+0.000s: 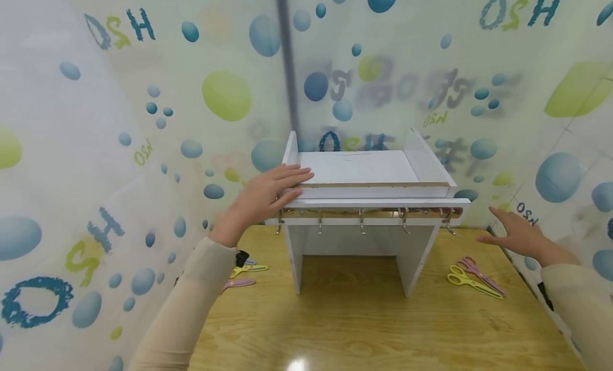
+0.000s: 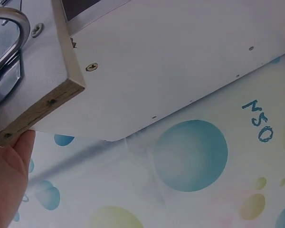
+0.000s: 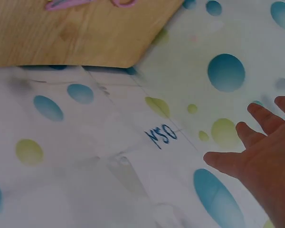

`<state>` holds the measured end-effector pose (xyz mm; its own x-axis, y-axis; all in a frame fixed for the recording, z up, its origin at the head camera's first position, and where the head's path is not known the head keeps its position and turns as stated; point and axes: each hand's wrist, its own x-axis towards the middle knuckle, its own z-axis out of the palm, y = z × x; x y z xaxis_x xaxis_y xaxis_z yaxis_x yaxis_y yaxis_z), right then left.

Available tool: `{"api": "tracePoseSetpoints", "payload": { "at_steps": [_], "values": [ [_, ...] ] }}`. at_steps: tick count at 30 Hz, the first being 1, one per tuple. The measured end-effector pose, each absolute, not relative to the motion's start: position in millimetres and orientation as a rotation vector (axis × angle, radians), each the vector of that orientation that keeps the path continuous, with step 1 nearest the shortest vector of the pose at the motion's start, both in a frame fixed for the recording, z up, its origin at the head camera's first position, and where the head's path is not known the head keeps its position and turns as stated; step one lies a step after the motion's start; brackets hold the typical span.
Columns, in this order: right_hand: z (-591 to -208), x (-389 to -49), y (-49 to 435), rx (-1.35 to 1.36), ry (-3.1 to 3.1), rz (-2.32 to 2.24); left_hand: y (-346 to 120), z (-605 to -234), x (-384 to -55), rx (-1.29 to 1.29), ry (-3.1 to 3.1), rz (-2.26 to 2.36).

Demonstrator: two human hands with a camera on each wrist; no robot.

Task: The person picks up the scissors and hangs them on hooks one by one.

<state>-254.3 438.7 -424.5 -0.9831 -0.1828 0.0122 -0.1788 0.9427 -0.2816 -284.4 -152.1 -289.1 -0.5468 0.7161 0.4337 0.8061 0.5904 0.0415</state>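
A white wooden shelf [image 1: 359, 192] with a row of metal hooks [image 1: 362, 222] along its front stands on the table. My left hand [image 1: 268, 195] rests on the shelf's upper left corner, fingers straight across the top. In the left wrist view, part of the left hand [image 2: 9, 175] touches the end of the hook board [image 2: 38, 61], and screw heads show in the side panel [image 2: 180, 57]. Off to the right of the shelf, my right hand [image 1: 522, 235] hovers with fingers spread, holding nothing. The right wrist view shows that hand [image 3: 261, 142] apart from any object.
Yellow scissors [image 1: 471, 283] and pink scissors [image 1: 479, 270] lie on the wooden table [image 1: 354, 328] right of the shelf. More scissors, yellow [image 1: 249, 269] and pink [image 1: 239, 283], lie at the left near a black item [image 1: 241, 258]. Patterned sheeting [image 1: 143, 174] surrounds the table.
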Motion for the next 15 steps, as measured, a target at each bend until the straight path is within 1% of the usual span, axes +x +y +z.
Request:
{"api": "tracePoseSetpoints", "payload": {
  "at_steps": [4,15],
  "values": [
    [-440.9,-250.0,441.2,-0.309,3.062,-0.492,-151.8,-291.8,-285.3,-1.245,-2.452,-0.312],
    [-485.2,-237.9,455.2,-0.252,2.997,-0.636,-151.2,-294.3,-285.0,-1.259,-2.404,-0.336]
  ]
}}
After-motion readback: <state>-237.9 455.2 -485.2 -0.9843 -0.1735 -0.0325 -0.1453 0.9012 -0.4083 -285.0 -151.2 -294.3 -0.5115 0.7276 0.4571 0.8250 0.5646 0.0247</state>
